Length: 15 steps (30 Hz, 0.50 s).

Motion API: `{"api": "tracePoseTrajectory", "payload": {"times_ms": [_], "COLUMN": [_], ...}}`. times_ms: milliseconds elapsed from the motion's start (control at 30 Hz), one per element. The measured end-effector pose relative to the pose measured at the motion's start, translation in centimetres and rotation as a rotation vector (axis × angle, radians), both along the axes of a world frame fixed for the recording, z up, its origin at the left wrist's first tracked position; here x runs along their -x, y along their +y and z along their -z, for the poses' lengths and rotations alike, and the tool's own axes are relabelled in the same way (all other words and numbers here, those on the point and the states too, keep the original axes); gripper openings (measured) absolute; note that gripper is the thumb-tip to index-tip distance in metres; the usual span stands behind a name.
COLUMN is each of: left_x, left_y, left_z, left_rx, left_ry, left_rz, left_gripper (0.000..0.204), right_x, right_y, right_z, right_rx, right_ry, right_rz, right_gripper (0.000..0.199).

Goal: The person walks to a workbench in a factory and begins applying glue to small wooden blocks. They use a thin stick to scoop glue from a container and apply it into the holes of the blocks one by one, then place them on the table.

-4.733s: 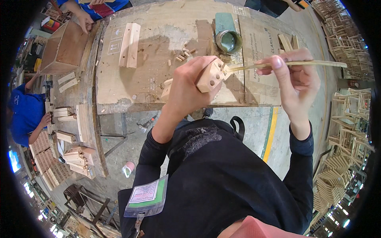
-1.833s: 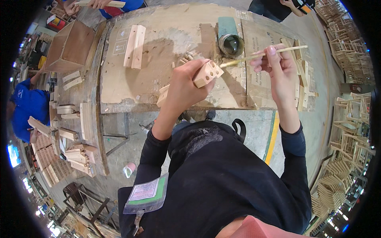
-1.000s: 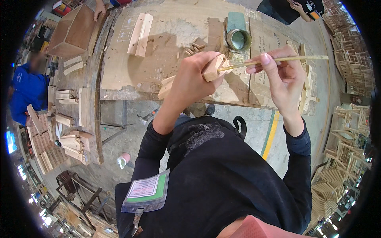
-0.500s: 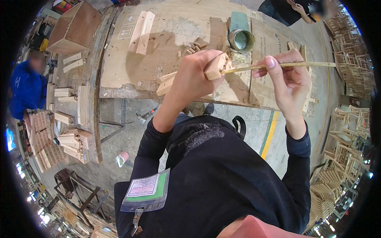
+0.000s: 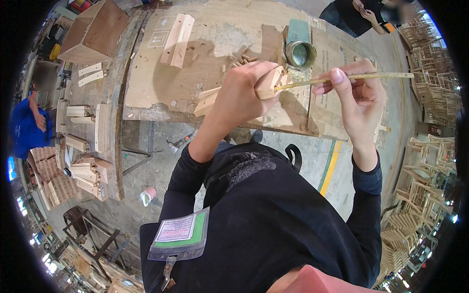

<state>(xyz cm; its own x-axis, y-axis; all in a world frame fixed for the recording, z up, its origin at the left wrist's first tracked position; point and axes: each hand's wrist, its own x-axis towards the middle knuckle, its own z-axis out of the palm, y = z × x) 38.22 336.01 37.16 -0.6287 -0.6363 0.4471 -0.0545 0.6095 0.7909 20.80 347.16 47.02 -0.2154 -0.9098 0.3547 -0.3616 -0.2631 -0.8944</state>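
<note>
My left hand [image 5: 243,93] is closed around several wooden pieces [image 5: 267,87], held together above the bench with their end faces turned to the right. Between the thumb and fingers of my right hand [image 5: 355,93] is a thin wooden stick [image 5: 364,76]. Its left tip touches the end of the held pieces, at what looks like a hole. Behind my hands stands a round glue pot [image 5: 300,54] with pale liquid inside. Small wooden dowels [image 5: 243,59] lie in a pile just beyond my left hand. Another wooden piece [image 5: 207,100] rests on the bench beside my left wrist.
Cardboard [image 5: 215,29] covers the bench, with a pair of wooden bars [image 5: 177,41] at its far left. On the left bench are stacked wooden parts [image 5: 87,173] and a plywood box [image 5: 95,31]. One person in blue [image 5: 29,124] is at left; another [image 5: 354,14] stands far right.
Both hands have shifted slightly, with the stick's tip still at the wooden pieces' end. The person in blue at left has moved, and an arm now shows there.
</note>
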Motion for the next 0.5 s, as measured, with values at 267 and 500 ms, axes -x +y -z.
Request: {"api": "tracePoseTrajectory", "payload": {"times_ms": [267,500], "left_x": [-0.6,-2.0], "left_y": [-1.1,-2.6], "left_z": [-0.2,-0.6], "left_rx": [-0.019,-0.085], "left_ry": [0.012,0.156], "left_rz": [-0.023,-0.004], "left_gripper": [0.042,0.040], "right_x": [0.2,3.5], "right_y": [-0.4,0.0], "right_z": [-0.7,-0.7], "right_rx": [0.023,0.095], "right_ry": [-0.098,-0.099], "right_rz": [0.006,0.183], "right_gripper": [0.012,0.017]}}
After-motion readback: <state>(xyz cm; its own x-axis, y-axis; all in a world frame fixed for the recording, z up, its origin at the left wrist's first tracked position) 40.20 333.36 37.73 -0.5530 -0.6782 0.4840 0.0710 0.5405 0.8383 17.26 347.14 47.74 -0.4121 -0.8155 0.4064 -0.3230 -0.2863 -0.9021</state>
